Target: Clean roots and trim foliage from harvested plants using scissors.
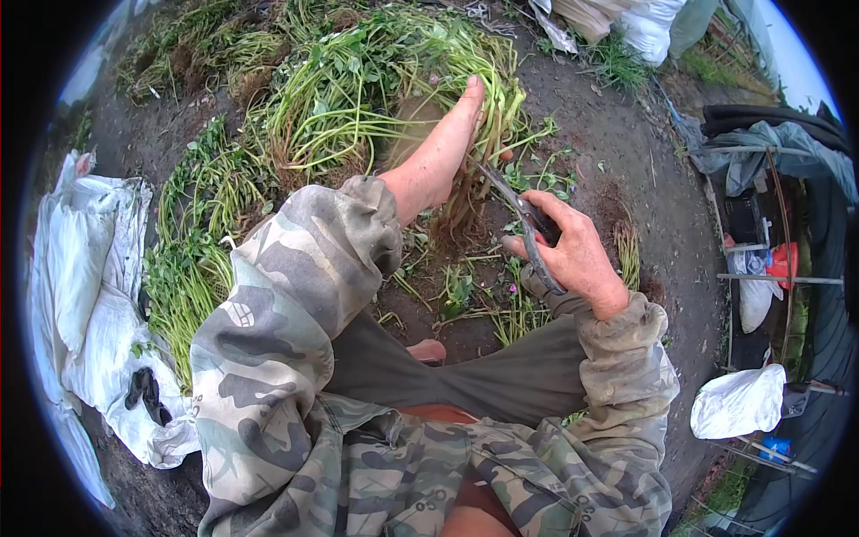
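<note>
My left hand grips a bunch of long green-stemmed leafy plants, its thumb lying along the stems. Brown roots hang from the bunch, below the hand. In my right hand is a pair of metal shears with dark handles. Their blades point up and left, at the lower stems just above the roots. How far apart the blades are is hard to see, as the tips are partly hidden against the stems.
A large heap of uprooted plants spreads ahead and left. White sacks lie at the left. Trimmings litter the soil before my knees, and a small bundle of stems lies right. Farther right stands a pole frame with a white bag.
</note>
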Demonstrator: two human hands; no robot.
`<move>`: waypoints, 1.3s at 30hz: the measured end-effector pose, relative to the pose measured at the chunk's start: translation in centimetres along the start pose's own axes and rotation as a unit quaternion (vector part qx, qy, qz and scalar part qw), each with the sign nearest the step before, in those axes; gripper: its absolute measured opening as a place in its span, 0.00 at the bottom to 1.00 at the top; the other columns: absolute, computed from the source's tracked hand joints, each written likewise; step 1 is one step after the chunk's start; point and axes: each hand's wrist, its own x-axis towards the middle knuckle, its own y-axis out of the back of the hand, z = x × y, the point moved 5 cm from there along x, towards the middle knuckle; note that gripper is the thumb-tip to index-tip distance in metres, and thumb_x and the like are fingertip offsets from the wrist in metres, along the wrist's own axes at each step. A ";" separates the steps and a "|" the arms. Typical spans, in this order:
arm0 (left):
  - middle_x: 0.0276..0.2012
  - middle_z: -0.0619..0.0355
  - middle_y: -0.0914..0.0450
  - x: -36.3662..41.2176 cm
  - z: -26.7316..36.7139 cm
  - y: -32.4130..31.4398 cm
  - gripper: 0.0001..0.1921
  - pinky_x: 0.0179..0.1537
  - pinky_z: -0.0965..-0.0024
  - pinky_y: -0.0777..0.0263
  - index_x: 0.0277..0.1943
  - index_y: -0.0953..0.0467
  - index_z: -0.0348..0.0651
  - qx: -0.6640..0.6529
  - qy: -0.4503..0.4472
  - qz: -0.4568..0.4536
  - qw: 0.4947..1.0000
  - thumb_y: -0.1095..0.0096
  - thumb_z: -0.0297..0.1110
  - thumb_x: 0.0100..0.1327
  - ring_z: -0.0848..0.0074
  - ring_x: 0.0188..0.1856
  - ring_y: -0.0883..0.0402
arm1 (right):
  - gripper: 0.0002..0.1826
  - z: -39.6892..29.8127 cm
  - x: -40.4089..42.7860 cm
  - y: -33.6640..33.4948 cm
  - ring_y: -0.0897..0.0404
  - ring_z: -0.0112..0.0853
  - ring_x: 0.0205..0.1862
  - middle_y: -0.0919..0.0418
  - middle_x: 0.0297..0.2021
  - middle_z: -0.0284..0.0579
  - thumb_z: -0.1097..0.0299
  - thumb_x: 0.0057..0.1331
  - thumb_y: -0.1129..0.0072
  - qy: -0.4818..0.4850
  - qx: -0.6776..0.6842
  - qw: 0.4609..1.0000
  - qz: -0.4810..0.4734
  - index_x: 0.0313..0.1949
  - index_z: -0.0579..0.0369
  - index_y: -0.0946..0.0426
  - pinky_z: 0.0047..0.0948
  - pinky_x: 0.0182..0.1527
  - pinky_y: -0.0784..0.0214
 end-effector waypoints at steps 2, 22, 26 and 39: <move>0.40 0.53 0.21 0.2 0.0 0.5 0.44 0.42 0.66 0.33 0.64 0.37 0.43 -0.019 0.020 -0.028 0.999 0.78 0.74 0.62 0.74 0.38 0.27 | 0.30 -0.3 0.0 0.2 0.20 0.38 0.35 0.20 0.37 0.52 0.58 0.52 0.31 -0.015 0.011 1.000 -0.006 0.50 0.62 0.27 0.33 0.40 0.28; 0.47 0.53 0.21 -1.1 -0.3 -2.7 0.30 0.42 0.72 0.26 0.65 0.41 0.35 0.091 -0.090 -0.141 0.982 0.40 0.23 0.60 0.77 0.37 0.21 | 0.26 5.1 0.8 1.3 0.22 0.24 0.27 0.22 0.30 0.42 0.56 0.63 0.38 -0.158 0.464 0.849 0.197 0.51 0.64 0.32 0.20 0.25 0.31; 0.51 0.52 0.23 -1.6 -0.8 -4.0 0.33 0.49 0.70 0.27 0.68 0.46 0.36 0.140 -0.109 -0.202 0.963 0.39 0.26 0.62 0.74 0.46 0.22 | 0.21 3.5 1.7 3.0 0.21 0.26 0.27 0.21 0.31 0.42 0.60 0.61 0.37 -0.140 0.554 0.807 0.153 0.47 0.62 0.29 0.23 0.24 0.29; 0.48 0.55 0.22 -0.5 -1.4 -2.1 0.17 0.51 0.68 0.28 0.57 0.30 0.37 0.047 -0.054 -0.121 0.990 0.45 0.31 0.67 0.74 0.47 0.21 | 0.15 7.2 3.4 1.9 0.31 0.17 0.13 0.23 0.28 0.36 0.71 0.56 0.34 -0.131 0.620 0.741 0.221 0.41 0.59 0.26 0.15 0.10 0.42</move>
